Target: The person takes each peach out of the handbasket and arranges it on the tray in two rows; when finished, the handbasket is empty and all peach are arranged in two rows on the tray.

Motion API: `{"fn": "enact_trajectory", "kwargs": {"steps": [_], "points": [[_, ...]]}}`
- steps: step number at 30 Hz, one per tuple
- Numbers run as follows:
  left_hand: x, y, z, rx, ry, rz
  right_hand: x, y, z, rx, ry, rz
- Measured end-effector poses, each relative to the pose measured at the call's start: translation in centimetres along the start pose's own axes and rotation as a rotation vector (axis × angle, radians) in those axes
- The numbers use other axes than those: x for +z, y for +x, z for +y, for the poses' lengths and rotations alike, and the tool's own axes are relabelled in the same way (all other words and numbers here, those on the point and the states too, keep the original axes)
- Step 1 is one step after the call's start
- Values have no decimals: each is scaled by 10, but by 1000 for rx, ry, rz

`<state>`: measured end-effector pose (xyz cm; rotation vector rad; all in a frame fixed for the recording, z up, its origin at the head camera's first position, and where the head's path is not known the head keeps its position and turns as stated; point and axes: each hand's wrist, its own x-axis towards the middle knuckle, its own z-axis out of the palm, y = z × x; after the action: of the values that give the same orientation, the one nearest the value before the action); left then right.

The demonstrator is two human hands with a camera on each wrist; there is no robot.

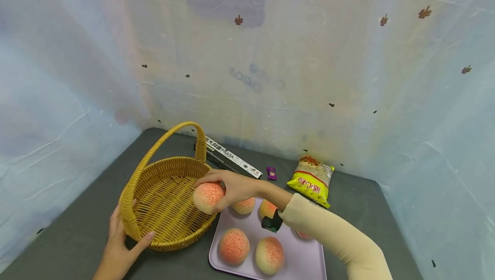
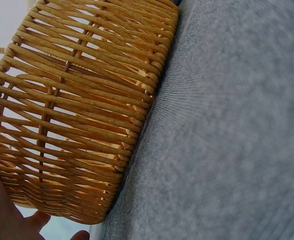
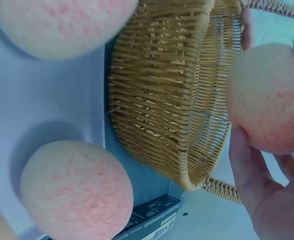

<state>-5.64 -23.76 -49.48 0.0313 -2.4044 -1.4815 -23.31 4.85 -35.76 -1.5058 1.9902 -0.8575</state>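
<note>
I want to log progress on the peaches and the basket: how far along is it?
Nothing looks done: the wicker basket shows no fruit inside. In hand: the right hand holds one peach over its rim while the left hand steadies it. Left: at least four peaches on the lilac tray.

"PASTA" on the long dark box (image 1: 232, 158), red characters on yellow packet (image 1: 311, 180)

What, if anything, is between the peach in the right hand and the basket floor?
Nothing visible. The right hand holds the peach over the near rim of the basket, whose floor shows bare in the head view. The handle arches farther back, off that path. The left hand grips the basket's outer rim, outside it.
</note>
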Motion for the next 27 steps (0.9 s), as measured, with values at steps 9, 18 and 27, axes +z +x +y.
{"fn": "enact_trajectory", "kwargs": {"steps": [9, 18, 27], "points": [[2, 0, -1, -7, 4, 1, 0, -44, -4, 28, 51, 139], [0, -1, -1, -10, 17, 2, 4, -94, 0, 100, 37, 221], [1, 0, 1, -8, 17, 6, 1, -143, -6, 205, 95, 294]]}}
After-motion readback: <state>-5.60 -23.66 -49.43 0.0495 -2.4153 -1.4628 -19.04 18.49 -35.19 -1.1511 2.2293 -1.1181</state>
